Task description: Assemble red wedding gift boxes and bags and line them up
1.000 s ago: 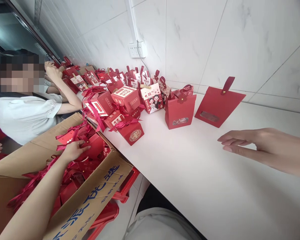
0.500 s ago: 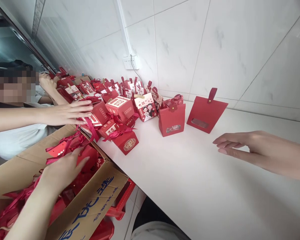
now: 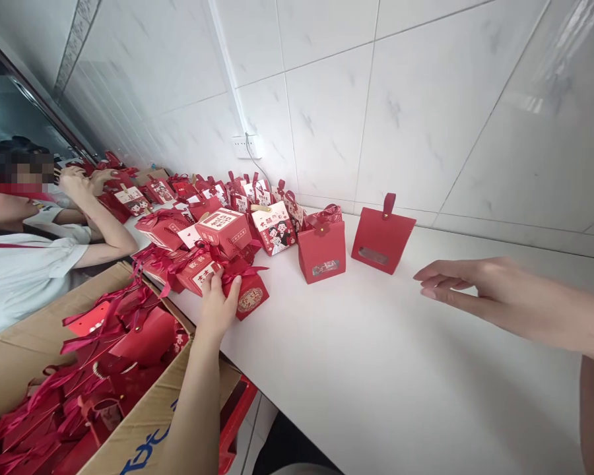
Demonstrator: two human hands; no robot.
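My left hand reaches over the cardboard carton's corner and grips a small red gift box with a ribbon and a round gold emblem, at the near end of a heap of red boxes on the white counter. My right hand hovers above the counter to the right, fingers stretched out, holding nothing. In front of it a red window bag stands upright, and a flatter red bag leans by the tiled wall.
A cardboard carton full of red ribboned bags sits at lower left. Several more red and white gift boxes line the counter along the wall. A co-worker in white sits at the far left. A red stool stands under the counter.
My left hand left the carton and moved up to the red emblem box on the counter. The co-worker's arm that reached over the heap has drawn back. My right hand stayed almost still.
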